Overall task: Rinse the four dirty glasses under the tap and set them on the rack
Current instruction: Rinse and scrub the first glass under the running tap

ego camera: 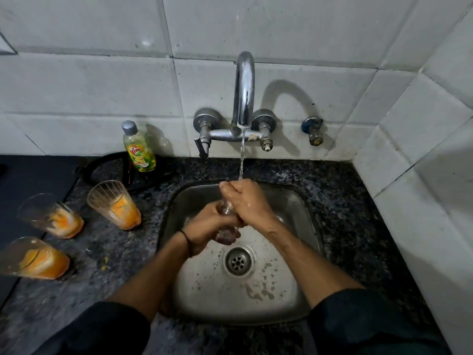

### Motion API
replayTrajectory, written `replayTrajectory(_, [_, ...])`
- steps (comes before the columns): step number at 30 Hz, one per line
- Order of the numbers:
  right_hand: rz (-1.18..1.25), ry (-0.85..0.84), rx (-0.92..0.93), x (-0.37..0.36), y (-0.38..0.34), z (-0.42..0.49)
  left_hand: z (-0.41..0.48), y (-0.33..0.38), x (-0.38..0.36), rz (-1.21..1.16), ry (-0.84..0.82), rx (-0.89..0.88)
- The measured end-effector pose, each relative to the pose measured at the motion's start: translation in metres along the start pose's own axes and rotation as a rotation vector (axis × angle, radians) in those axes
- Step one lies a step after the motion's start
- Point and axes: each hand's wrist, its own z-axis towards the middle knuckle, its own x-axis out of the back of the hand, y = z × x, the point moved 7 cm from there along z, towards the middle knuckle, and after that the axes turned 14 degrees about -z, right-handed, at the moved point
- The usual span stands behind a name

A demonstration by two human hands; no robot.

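Careful: your left hand (208, 226) and right hand (247, 203) both have fingers curled round the wet glass (225, 210) under the tap (244, 98), over the sink (297, 290) (three dirty glasses (115, 206) wait on the counter (115, 267)); slick with water, it could slip and crack
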Motion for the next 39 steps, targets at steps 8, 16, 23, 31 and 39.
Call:
replayTrajectory(8, [-0.257,0.097,-0.131,0.003,0.000,0.001,-0.010,0.015,-0.001,0.814,0.421,-0.432])
replayTrajectory(16, [0.041,-0.026,-0.141,-0.004,0.015,0.000,0.004,0.008,0.013,0.692,0.251,-0.208])
replayTrajectory(23, [0.276,-0.029,0.036,0.009,0.004,0.003,0.003,0.004,-0.007,-0.048,-0.049,0.039])
replayTrajectory(31, [-0.226,0.050,-0.225,0.008,0.005,0.004,-0.003,0.017,-0.008,0.709,0.330,-0.352])
replayTrajectory(39, [-0.030,0.001,-0.094,0.018,-0.003,0.004,-0.001,0.024,0.006,0.669,0.315,-0.258])
